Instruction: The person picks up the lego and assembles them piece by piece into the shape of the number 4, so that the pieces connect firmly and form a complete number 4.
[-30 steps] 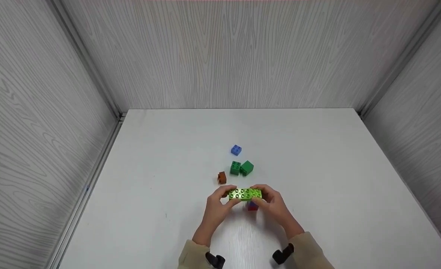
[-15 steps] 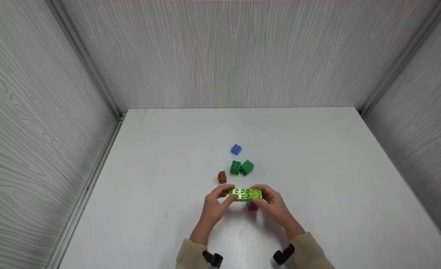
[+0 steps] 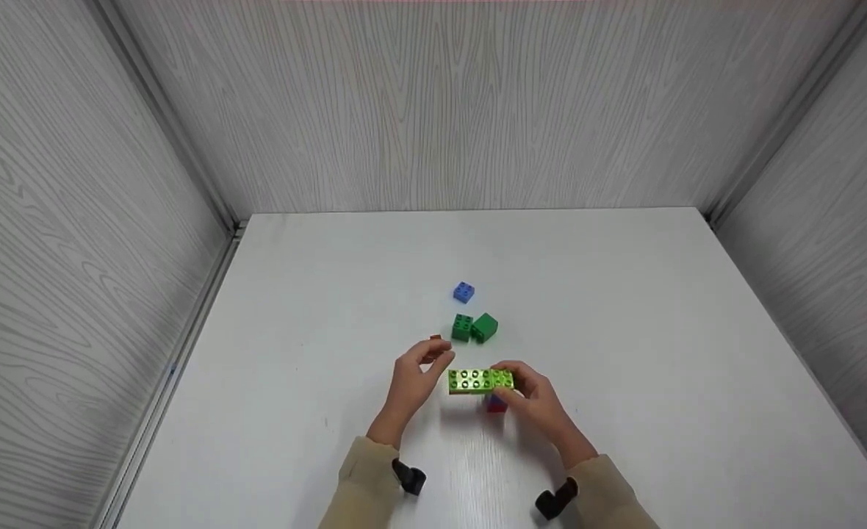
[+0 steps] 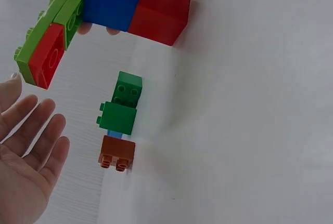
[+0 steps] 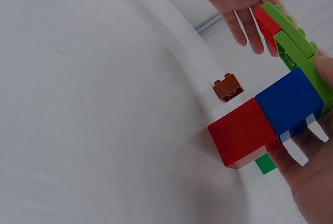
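Note:
My right hand (image 3: 540, 402) grips the right end of a toy-brick assembly, fingers and thumb round it. Light green bricks (image 3: 470, 380) form its long top. Below their right end sit a blue brick (image 4: 113, 3) and a large red brick (image 4: 160, 14); the red one looks to be on the table. A smaller red brick (image 4: 48, 56) is fixed under the overhanging left end. My left hand (image 3: 410, 378) is apart from the assembly, fingers loosely extended and holding nothing. It hovers near a brown brick (image 4: 117, 150), which it partly covers in the head view.
Two dark green bricks (image 3: 462, 328) lie close together beyond the hands, with a small blue brick (image 3: 463, 292) farther back. They all lie on a white tabletop (image 3: 316, 294). Grey wood-grain panels (image 3: 433, 103) rise at the back and both sides.
My left hand has let go of the assembly's left end and moved left and forward towards the brown brick. My right hand keeps its hold in about the same place.

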`<state>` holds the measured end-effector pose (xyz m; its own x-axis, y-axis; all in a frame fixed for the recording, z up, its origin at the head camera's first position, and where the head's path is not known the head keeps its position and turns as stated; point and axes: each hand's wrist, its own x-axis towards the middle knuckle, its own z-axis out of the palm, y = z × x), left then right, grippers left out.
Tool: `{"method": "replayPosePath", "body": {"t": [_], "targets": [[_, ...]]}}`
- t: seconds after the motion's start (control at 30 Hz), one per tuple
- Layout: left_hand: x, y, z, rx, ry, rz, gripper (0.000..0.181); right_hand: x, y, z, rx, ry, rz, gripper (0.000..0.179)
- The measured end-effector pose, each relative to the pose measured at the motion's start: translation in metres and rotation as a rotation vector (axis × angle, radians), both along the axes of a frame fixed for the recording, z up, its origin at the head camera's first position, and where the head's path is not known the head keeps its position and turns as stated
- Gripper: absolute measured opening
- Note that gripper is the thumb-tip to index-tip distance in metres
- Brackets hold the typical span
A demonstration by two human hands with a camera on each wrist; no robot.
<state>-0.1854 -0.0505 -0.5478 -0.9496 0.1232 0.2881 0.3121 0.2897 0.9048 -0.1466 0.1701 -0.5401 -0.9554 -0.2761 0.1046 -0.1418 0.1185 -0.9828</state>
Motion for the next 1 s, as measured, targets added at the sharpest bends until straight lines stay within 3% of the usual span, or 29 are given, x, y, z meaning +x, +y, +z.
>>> {"method": "replayPosePath", "body": {"t": [0.03, 0.3, 0.43, 0.63, 1.0], "targets": [[-0.006, -0.001, -0.006, -0.009, 0.011, 0.0, 0.024, 0.0, 0.0, -0.001, 0.0, 0.003, 0.0, 0.029], [-0.03, 0.002, -0.006, -0.112, 0.032, -0.016, 0.029, -0.001, 0.0, -0.003, 0.0, 0.024, 0.001, 0.031], [-0.04, 0.006, -0.006, -0.139, -0.016, -0.032, 0.035, -0.001, 0.0, -0.002, 0.015, 0.024, -0.001, 0.031], [-0.055, 0.014, -0.008, -0.178, -0.031, -0.066, 0.039, -0.001, 0.001, -0.003, 0.019, 0.02, -0.007, 0.03], [-0.076, 0.022, -0.012, -0.31, -0.187, -0.034, 0.046, 0.0, 0.001, -0.001, 0.022, 0.024, 0.007, 0.03]]}}
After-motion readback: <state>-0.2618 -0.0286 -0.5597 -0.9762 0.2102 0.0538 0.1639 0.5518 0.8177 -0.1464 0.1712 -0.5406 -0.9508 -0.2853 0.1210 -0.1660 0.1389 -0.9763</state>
